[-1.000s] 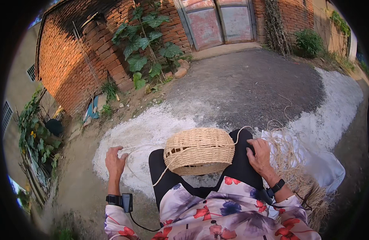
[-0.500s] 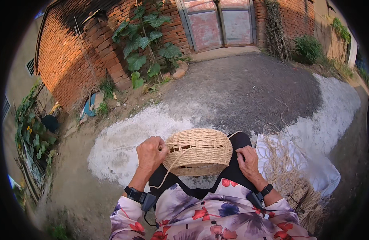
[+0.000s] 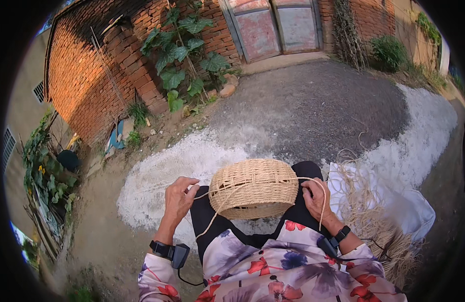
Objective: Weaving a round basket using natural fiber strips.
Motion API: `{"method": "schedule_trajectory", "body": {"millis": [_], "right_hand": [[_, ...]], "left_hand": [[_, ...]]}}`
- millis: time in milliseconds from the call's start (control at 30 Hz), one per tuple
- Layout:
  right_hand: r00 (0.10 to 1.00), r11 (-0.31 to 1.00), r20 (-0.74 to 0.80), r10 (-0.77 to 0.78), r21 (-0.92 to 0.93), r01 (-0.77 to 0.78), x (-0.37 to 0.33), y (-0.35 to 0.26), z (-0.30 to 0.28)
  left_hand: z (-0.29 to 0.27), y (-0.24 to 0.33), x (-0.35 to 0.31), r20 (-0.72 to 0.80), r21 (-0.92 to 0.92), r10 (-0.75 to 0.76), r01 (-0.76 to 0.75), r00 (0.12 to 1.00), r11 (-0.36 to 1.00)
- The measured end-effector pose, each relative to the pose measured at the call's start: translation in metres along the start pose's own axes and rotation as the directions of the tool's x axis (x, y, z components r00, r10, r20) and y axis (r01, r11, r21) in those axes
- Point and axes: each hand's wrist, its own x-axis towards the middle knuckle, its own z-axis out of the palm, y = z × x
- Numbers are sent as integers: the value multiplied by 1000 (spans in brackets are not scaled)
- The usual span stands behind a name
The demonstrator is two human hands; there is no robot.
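A woven straw basket [image 3: 255,182] lies tilted across my lap, between my dark-trousered knees, with a gap in its weave along the side. Left of it, my left hand [image 3: 180,197] is open, thumb and forefinger apart. A short cord [image 3: 201,196] from the weave reaches close to that thumb. Another loose straw cord [image 3: 216,217] hangs down the basket's front onto my lap. Against my right knee, close to the basket's right side, my right hand [image 3: 314,195] has curled fingers; what they hold, if anything, is hidden. A cord [image 3: 323,194] loops from the basket over this hand.
To my right, a heap of loose straw cord [image 3: 376,221] spreads over a white sack [image 3: 413,214]. Ahead are a dark paved patch [image 3: 313,100], a metal double door [image 3: 275,30], a brick wall [image 3: 86,75] and a leafy climbing plant [image 3: 179,53].
My left hand has let go of the cord and drawn back left, its fingers opening. A cord on the right now arches over my right hand. The basket has shifted slightly.
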Motion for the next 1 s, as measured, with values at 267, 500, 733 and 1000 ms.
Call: {"method": "schedule_trajectory", "body": {"millis": [267,500,733,1000], "right_hand": [[1000,1000,-4,0,1,0,-3,4,4],[999,998,17,-43,-36,43,-4,12,6],[998,997,31,57,50,-58,-1,11,-2],[980,922,193,-40,385,-38,31,-33,1]], "left_hand": [[39,72,22,61,217,468,-469,882,856],[34,54,22,-64,305,353,-319,933,898],[-91,-154,-12,-528,504,-168,467,832,727],[-32,-94,-59,112,-605,-597,531,794,594]]}}
